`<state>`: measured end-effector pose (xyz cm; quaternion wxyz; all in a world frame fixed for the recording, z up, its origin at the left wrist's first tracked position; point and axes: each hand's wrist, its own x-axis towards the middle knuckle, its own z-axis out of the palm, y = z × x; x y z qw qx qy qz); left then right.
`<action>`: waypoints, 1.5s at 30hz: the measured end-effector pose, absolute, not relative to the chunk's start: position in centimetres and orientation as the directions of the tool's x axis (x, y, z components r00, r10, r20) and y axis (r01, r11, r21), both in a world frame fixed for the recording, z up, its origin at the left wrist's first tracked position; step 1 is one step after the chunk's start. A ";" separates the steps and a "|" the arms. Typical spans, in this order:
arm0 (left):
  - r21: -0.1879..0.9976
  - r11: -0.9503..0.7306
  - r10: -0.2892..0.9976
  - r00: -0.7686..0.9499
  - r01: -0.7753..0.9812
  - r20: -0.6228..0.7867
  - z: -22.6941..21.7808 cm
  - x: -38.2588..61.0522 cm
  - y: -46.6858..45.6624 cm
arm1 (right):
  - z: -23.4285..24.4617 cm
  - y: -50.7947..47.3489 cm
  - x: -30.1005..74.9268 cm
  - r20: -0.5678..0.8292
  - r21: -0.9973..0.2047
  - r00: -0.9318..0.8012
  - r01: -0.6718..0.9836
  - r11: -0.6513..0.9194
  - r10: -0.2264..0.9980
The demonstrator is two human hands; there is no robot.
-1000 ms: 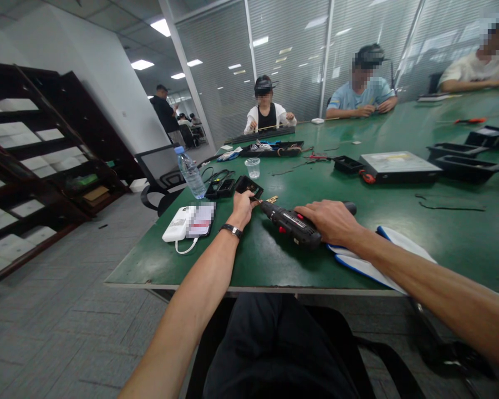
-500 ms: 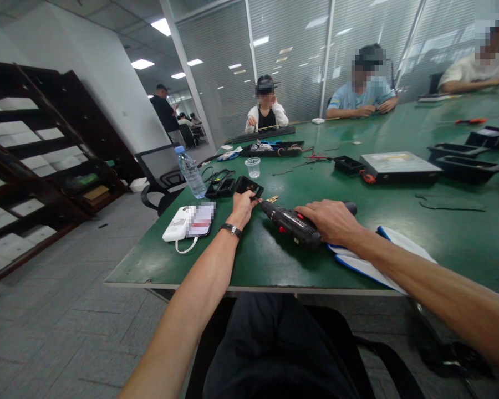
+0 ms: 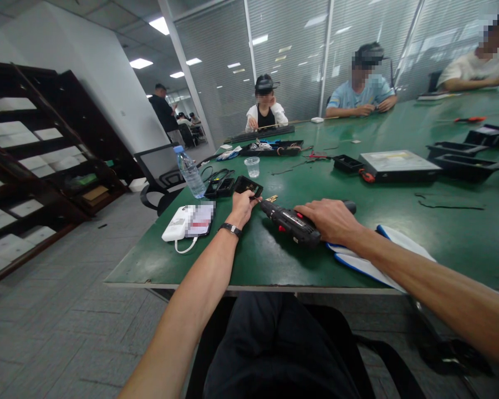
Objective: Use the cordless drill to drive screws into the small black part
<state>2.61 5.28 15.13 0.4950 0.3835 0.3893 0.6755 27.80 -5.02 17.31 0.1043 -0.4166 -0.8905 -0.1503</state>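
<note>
My left hand (image 3: 244,207) grips a small black box-like part (image 3: 249,187) near the table's left side. In my right hand (image 3: 330,217) is a black cordless screwdriver (image 3: 291,223) with red buttons, lying sideways with its tip pointing at the left fingers. The tip meets the black part's near edge or comes very close to it; the exact contact is too small to tell. Just beyond the tool's nose lies a small brass-coloured piece (image 3: 271,198). Under my right forearm rests a white and blue glove-like cloth (image 3: 403,244), partly covered.
On the green table (image 3: 158,271), a white power bank (image 3: 177,223) is cabled to a phone (image 3: 201,218). A water bottle (image 3: 190,173), a clear cup (image 3: 252,167) and a black tray (image 3: 274,148) stand beyond. Black bins (image 3: 469,168) lie right; several people sit opposite.
</note>
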 end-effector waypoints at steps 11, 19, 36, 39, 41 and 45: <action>0.906 -0.205 0.969 -0.206 -0.370 0.135 15.1 2.6 5.4 | 17.2 -5.0 27.8 0.318 0.195 -0.634 0.771 0.606 0.705; 0.910 -0.207 0.966 -0.221 -0.358 0.133 15.2 2.7 5.3 | 17.3 -5.1 27.8 0.301 0.184 -0.622 0.782 0.595 0.723; 0.910 -0.208 0.967 -0.216 -0.358 0.136 15.1 2.7 5.4 | 17.4 -5.1 27.8 0.305 0.165 -0.625 0.778 0.607 0.718; 0.910 -0.205 0.968 -0.215 -0.361 0.133 15.1 2.7 5.4 | 17.4 -5.1 27.8 0.302 0.161 -0.626 0.777 0.609 0.719; 0.908 -0.206 0.967 -0.218 -0.364 0.132 15.1 2.7 5.4 | 17.4 -5.1 27.8 0.301 0.164 -0.625 0.778 0.607 0.720; 0.910 -0.215 0.965 -0.219 -0.354 0.143 15.1 2.6 5.4 | 17.3 -5.0 27.8 0.298 0.162 -0.621 0.782 0.602 0.725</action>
